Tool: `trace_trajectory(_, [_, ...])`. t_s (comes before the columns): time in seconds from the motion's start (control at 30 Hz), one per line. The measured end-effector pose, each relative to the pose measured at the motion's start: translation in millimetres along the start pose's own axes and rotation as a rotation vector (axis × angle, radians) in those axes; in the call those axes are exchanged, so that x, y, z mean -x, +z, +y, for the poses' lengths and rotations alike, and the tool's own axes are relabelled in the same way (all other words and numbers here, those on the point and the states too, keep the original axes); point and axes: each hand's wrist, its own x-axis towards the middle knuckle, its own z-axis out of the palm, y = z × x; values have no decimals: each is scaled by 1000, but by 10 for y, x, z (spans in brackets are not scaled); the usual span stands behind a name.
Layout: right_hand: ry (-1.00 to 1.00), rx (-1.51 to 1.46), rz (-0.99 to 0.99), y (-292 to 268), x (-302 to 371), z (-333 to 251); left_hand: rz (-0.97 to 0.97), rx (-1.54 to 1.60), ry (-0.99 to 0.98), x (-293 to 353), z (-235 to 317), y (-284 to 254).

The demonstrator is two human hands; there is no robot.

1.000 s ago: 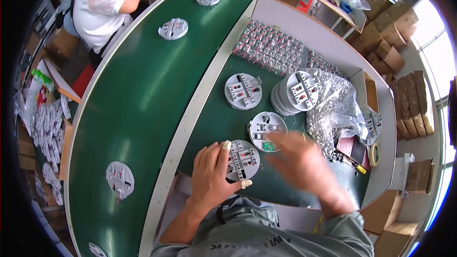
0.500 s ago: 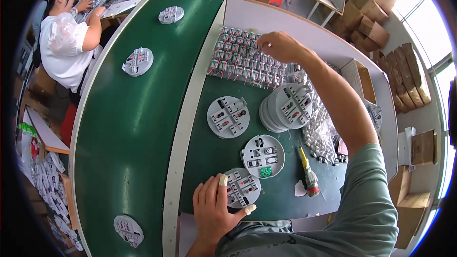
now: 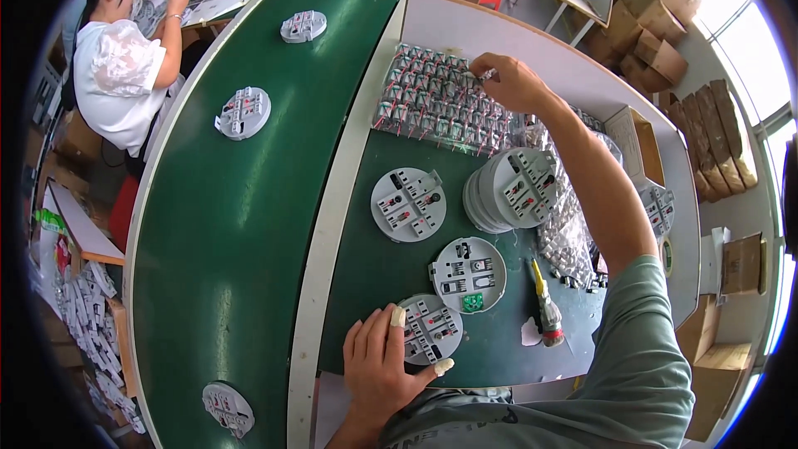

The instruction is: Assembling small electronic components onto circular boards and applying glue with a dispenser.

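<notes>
My left hand (image 3: 384,366) grips the near edge of a round grey plastic housing (image 3: 432,329), thumb and forefinger spread around it, both tips wrapped in pale covers. The housing carries black and red inserts. My right hand (image 3: 514,83) reaches over rows of small silvery parts with red wires (image 3: 445,104). Its fingers are pinched together, and what they hold is too small to make out. Touching the gripped housing is a second round housing (image 3: 468,276) with a green piece in it. Another housing (image 3: 408,204) lies farther up, beside a stack of housings (image 3: 519,189).
A yellow-handled electric screwdriver (image 3: 546,308) lies at the right, near a plastic bag of small metal parts (image 3: 569,237). To the left runs a green conveyor (image 3: 249,241) with spaced housings. A person in white (image 3: 120,75) sits beyond it. Low white partitions (image 3: 532,41) border the bench.
My right hand has shifted slightly over the wired parts, its fingers turning inward. My left hand keeps its place on the housing. The person across the conveyor has raised a hand.
</notes>
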Motion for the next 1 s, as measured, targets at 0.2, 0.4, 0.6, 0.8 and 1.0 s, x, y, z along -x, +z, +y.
trace_trajectory(0.2, [-76, -90, 39, 86, -142, -175, 39, -34, -37, 23, 63, -143])
trace_trajectory(0.4, [-12, -76, -17, -147, 131, -234, 17, 10, -53, 156, 80, -41])
trace_trajectory(0.6, [131, -610, 66, -730, 1136, -1078, 56, 81, -52, 106, 59, -48])
trace_trajectory(0.8, [521, -826, -392, -304, 2967, -2027, 64, 58, -37, 64, -13, -11])
trace_trajectory(1.0, [-9, -36, 89, 470, 3558, -2028, 61, 85, 1, 104, 6, 14])
